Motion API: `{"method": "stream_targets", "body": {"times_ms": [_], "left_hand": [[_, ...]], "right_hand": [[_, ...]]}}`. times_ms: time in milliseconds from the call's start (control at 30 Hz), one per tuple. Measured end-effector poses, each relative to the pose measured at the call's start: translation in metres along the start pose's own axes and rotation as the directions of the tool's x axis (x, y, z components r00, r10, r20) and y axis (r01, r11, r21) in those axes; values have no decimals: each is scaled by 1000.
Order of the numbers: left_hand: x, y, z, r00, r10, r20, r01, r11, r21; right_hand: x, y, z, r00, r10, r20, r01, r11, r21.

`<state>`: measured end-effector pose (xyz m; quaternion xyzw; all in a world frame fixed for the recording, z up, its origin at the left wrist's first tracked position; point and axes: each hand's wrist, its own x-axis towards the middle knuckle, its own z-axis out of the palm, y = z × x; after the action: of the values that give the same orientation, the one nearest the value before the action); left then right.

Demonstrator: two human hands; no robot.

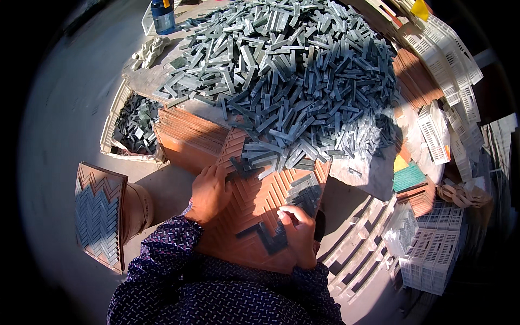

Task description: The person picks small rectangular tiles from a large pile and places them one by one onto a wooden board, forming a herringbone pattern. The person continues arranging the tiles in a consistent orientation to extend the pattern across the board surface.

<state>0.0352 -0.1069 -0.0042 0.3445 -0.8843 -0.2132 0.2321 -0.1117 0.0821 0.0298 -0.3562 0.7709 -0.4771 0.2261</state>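
Note:
An orange-brown grooved template board [249,200] with a herringbone pattern lies in front of me. Grey stone strips [304,194] fill some grooves at its right side, and darker strips [271,238] sit lower down. My left hand [210,194] lies at the board's left edge, back upward, fingers stretched forward beside a few loose strips [246,167]. Above the right part of the board is my right hand [299,230], its thumb and fingers bent together. A pale spot shows at its fingertips; what they hold, if anything, I cannot make out.
A large heap of grey strips [292,70] covers the table ahead. Left stand stacked boards [189,135], a crate of dark pieces [135,124] and a filled herringbone board [100,216]. A blue bottle [163,17] stands far left. Right are a wooden pallet [360,244] and white crates [433,254].

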Motion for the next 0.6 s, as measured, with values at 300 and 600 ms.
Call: {"method": "stream_targets", "body": {"times_ms": [300,600], "left_hand": [[-65,39,-7,939,139,313,-58,965,-254],[-68,44,-5,949,135,285,-51,958,-283]], "right_hand": [[-15,8,-23,997,67,-26,-63,990,129],[-10,5,-23,998,0,-62,8,992,125]]}}
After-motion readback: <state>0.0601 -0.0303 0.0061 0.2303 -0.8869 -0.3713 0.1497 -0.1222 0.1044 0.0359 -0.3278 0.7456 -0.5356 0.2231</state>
